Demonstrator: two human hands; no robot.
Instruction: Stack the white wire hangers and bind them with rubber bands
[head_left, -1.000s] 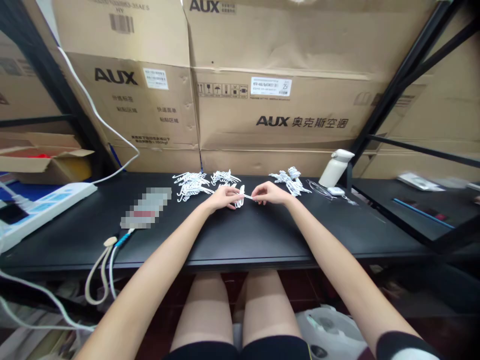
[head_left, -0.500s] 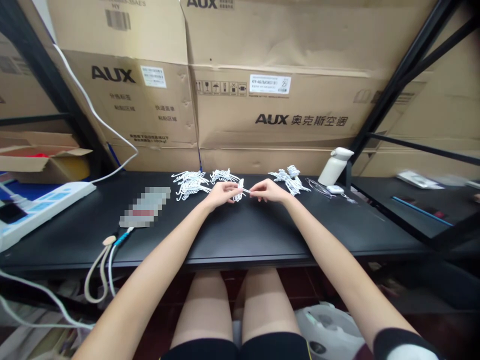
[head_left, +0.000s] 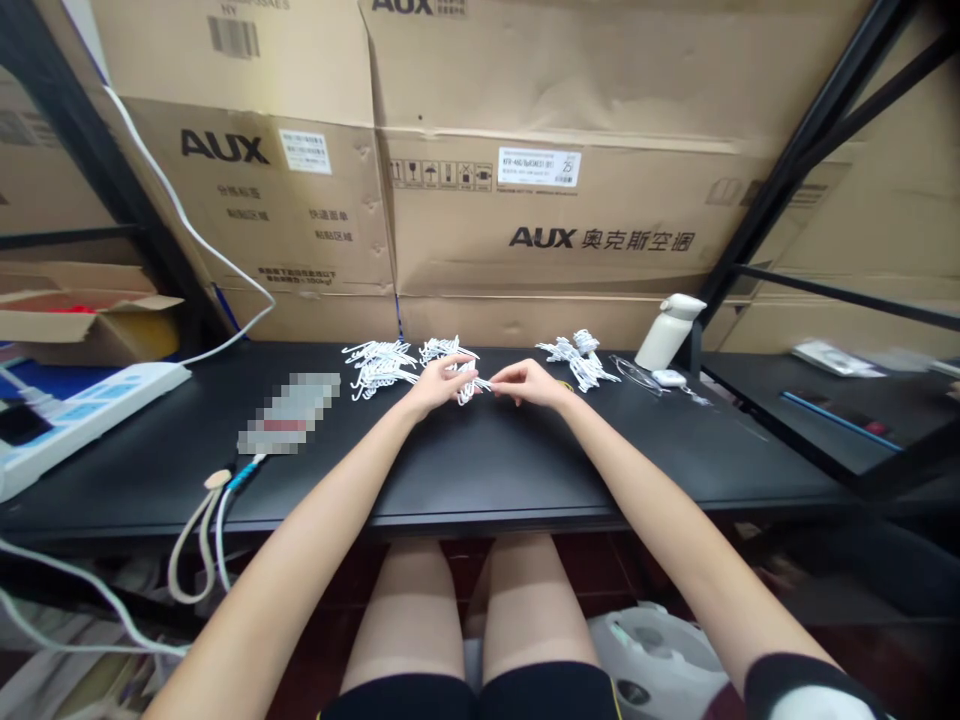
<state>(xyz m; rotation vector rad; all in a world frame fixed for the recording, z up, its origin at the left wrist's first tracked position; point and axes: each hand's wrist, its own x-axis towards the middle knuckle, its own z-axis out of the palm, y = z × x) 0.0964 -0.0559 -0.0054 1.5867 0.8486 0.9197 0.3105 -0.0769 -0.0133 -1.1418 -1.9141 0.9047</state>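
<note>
A small bunch of white hooks [head_left: 466, 385] is in my left hand [head_left: 435, 384], whose fingers are closed round it above the black table. The shafts point right, and at their ends my right hand [head_left: 531, 382] pinches with thumb and fingertips. Behind and left of my left hand lie piles of white hooks [head_left: 377, 369], with another pile [head_left: 444, 348] just beyond it. Further right rests a separate heap of white hooks [head_left: 579, 358]. Part of a thin yellow loop [head_left: 566, 386] shows beside my right wrist.
A white bottle [head_left: 670, 332], glasses [head_left: 637, 374] and a small white case [head_left: 669, 379] stand at the back right. On the left are a blurred-out phone-like object [head_left: 289, 412] with a cable, a power strip [head_left: 90, 420] and an open carton [head_left: 90, 315]. Large cardboard [head_left: 450, 270] walls the back.
Both hands have shifted slightly left. The hooks between them have tilted and their ends now fan out towards my right fingertips. The yellow loop has come into view by my right wrist.
</note>
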